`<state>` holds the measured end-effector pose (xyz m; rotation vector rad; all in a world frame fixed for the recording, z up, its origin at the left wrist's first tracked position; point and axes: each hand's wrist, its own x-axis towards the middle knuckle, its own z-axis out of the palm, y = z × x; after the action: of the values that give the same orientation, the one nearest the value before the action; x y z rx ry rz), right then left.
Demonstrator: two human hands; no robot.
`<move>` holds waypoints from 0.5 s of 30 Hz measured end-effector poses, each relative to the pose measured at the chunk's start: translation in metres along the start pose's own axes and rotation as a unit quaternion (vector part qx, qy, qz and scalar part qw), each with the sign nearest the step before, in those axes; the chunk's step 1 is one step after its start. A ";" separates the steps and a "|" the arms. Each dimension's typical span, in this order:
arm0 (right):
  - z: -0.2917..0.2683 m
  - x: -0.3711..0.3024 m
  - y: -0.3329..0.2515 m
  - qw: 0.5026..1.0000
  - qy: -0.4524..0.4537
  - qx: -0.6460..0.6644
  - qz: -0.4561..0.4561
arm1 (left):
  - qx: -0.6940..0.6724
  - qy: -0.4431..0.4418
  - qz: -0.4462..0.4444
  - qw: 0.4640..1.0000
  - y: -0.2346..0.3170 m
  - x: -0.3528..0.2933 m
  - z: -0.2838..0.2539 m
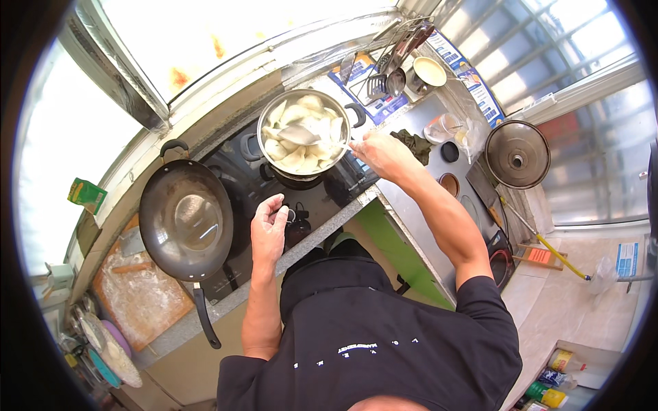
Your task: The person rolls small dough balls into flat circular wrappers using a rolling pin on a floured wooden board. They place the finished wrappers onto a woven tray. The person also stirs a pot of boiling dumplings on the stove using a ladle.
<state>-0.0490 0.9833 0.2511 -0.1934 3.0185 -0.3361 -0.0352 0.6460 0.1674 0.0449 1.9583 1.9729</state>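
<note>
My right hand [381, 155] is closed on the handle of a metal spoon [299, 134]. The bowl of that spoon rests among pale dumplings [296, 159] that fill a steel pot [262, 122]. Two dark side handles stick out from the pot, which stands on the black glass cooktop [255, 183]. In front of it, my left hand [268, 229] hovers near the cooktop's front edge, next to a round knob [290, 216]. White powder coats its fingertips. Its thumb and fingers are apart, with nothing between them.
To the left sits a large dark wok [186, 220], its long handle reaching past the counter edge. Beyond it lies a floury wooden board [142, 301] with a rolling pin [132, 268]. At right are a cleaver [482, 186], a pot lid [517, 155], a dark cloth [413, 146] and hanging utensils [394, 81].
</note>
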 end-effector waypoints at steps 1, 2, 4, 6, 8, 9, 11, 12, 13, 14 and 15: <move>-0.008 -0.007 -0.008 1.000 -0.004 0.005 0.000 | -0.002 -0.002 -0.001 1.000 -0.001 0.000 0.000; -0.012 -0.013 -0.012 1.000 -0.008 0.011 0.000 | -0.005 -0.005 -0.001 1.000 -0.002 0.001 0.001; -0.007 -0.024 -0.010 0.999 0.000 0.033 -0.013 | -0.003 -0.011 -0.002 1.000 -0.002 0.002 0.002; -0.008 -0.033 -0.009 0.998 -0.002 0.061 -0.008 | 0.005 -0.017 0.000 1.000 -0.002 0.005 0.003; -0.013 -0.039 -0.010 0.995 -0.016 0.096 0.009 | 0.005 -0.015 -0.003 1.000 0.000 0.008 0.004; -0.014 -0.040 -0.007 0.995 -0.023 0.100 0.000 | 0.005 -0.014 -0.004 1.000 0.000 0.010 0.005; -0.020 -0.042 -0.009 0.984 -0.021 0.174 0.040 | -0.001 -0.013 -0.002 1.000 -0.002 0.012 0.005; -0.024 -0.042 -0.011 0.976 -0.020 0.211 0.060 | -0.004 -0.012 -0.001 1.000 -0.003 0.013 0.005; -0.026 -0.042 -0.013 0.974 -0.015 0.217 0.068 | 0.001 -0.015 -0.003 1.000 -0.003 0.013 0.005; -0.028 -0.041 -0.014 0.972 -0.010 0.223 0.076 | 0.007 -0.018 -0.005 1.000 -0.002 0.013 0.006; -0.029 -0.041 -0.016 0.970 -0.005 0.229 0.083 | 0.012 -0.020 -0.007 1.000 -0.001 0.012 0.006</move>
<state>-0.0101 0.9799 0.2863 0.0951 2.8190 -0.9860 -0.0443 0.6554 0.1635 0.0768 1.9530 1.9251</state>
